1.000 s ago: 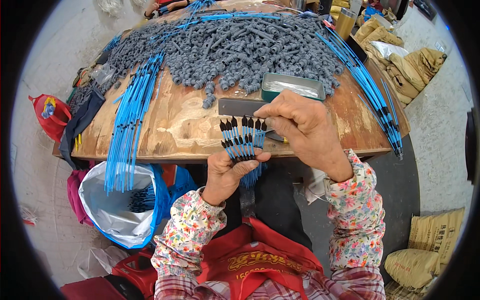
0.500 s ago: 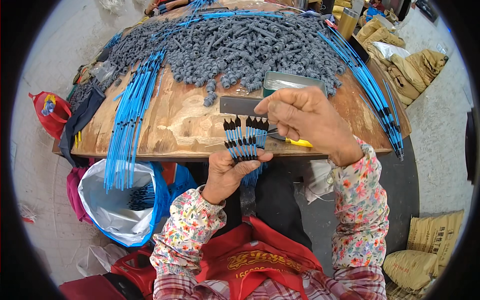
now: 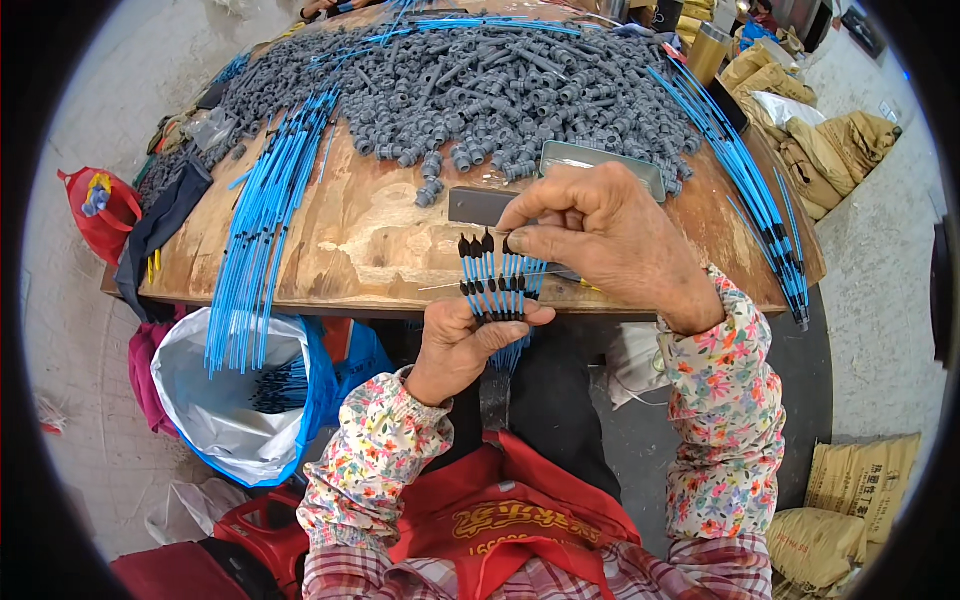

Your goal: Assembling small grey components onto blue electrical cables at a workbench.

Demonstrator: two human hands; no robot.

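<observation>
Just over the table's front edge, my left hand (image 3: 455, 345) grips a fanned bunch of thin blue rods (image 3: 491, 285) by their lower black bands. Their black tips point up, and more blue lengths hang below the hand. A fine pale wire (image 3: 440, 287) lies crosswise over the bunch and sticks out on its left. My right hand (image 3: 612, 235) is closed, thumb and fingers pinched at the black tips on the right side of the fan; what they pinch is hidden. Behind the fan lies a flat dark grey bar (image 3: 476, 206), partly covered by the right hand.
Grey ridged plastic fittings (image 3: 500, 95) are heaped across the wooden table (image 3: 380, 250). A green tin (image 3: 655, 178) stands behind my right hand. Blue rods lie in a left bundle (image 3: 262, 230) and a right bundle (image 3: 745, 175). Below left hangs a white-lined blue bag (image 3: 215, 400).
My right hand has come down and slightly left, onto the black tips. The bunch in my left hand has shifted slightly right. The yellow handle behind it is now mostly covered.
</observation>
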